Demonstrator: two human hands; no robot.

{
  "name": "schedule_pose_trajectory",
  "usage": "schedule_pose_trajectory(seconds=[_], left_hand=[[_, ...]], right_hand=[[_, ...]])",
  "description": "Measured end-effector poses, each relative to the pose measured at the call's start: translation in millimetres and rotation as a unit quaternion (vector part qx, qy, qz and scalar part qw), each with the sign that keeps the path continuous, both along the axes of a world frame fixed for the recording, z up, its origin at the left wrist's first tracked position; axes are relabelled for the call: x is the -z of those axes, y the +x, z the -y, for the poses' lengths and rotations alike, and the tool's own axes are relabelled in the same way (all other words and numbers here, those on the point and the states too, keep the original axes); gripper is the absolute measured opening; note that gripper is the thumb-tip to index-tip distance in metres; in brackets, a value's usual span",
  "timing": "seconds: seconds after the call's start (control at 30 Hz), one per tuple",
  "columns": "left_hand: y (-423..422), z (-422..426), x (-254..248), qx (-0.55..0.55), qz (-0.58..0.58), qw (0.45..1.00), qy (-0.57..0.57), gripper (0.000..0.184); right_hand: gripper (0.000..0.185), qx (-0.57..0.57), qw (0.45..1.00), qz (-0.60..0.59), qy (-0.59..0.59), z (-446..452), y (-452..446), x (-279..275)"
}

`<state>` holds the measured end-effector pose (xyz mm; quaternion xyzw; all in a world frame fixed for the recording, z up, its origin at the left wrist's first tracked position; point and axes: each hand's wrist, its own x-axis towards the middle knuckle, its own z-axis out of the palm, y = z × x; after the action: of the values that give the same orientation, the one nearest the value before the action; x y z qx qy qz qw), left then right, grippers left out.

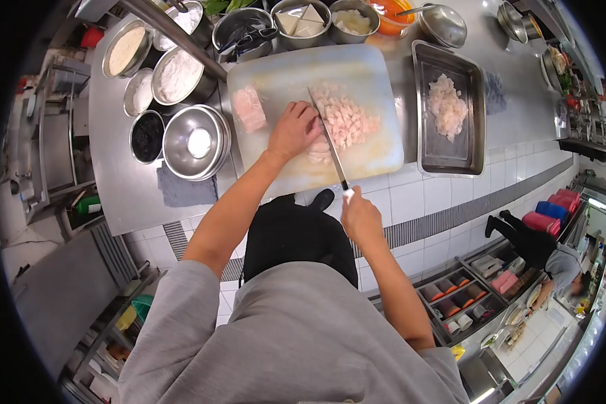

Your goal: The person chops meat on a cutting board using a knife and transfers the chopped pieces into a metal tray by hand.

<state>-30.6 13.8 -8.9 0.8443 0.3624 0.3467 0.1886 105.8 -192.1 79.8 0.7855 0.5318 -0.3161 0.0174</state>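
Observation:
My right hand [361,219] is closed around the handle of a long kitchen knife [332,147], whose blade lies across the middle of a white cutting board [283,71]. Curled against the left side of the blade, my left hand [293,132] presses on pale pink raw meat [318,152], which its fingers partly cover. To the right of the blade spreads a heap of small diced meat [350,121]. A larger uncut piece of meat [250,108] sits at the board's left side, apart from both hands.
Right of the board stands a metal tray [421,108] with chopped pale meat in it. Stacked steel bowls [225,145], a folded grey cloth [185,187] and bowls of white powder [179,75] are at the left. A metal pole [175,34] crosses there. Another person [542,252] works at far right.

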Motion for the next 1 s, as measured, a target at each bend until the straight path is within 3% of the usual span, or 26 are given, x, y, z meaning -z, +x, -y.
schedule_pose_trajectory(seconds=[0.2,0.27,0.37,0.57,0.8,0.9,1.0], left_hand=[[-1.3,3.0,-1.4,-0.026,0.0,0.999,-0.029,0.022],[1.0,2.1,-7.0,-0.071,0.07,0.993,-0.065,0.019],[-3.1,-2.4,-3.7,-0.01,0.024,0.999,-0.043,0.02],[-0.5,-4.3,0.4,0.002,0.028,0.999,-0.025,0.019],[-1.9,0.0,-4.3,-0.023,0.012,0.999,-0.023,0.018],[-6.6,4.1,-2.3,-0.017,0.019,0.999,-0.028,0.018],[-5.6,3.4,-3.0,-0.012,0.033,0.998,-0.061,0.018]], right_hand=[[0.033,-0.015,1.0,0.001,0.006,12.8,6.4,-13.3],[0.034,-0.013,1.0,-0.011,-0.001,18.4,11.5,-5.2],[0.032,-0.016,1.0,-0.017,0.008,8.1,8.2,-8.7],[0.03,0.001,0.999,-0.028,0.033,-16.2,4.3,16.7],[0.03,-0.004,0.999,-0.017,0.029,39.2,12.6,7.3],[0.03,-0.013,0.996,-0.01,0.085,10.7,10.2,28.5],[0.028,-0.015,0.997,-0.015,0.075,-25.7,11.6,11.0]])
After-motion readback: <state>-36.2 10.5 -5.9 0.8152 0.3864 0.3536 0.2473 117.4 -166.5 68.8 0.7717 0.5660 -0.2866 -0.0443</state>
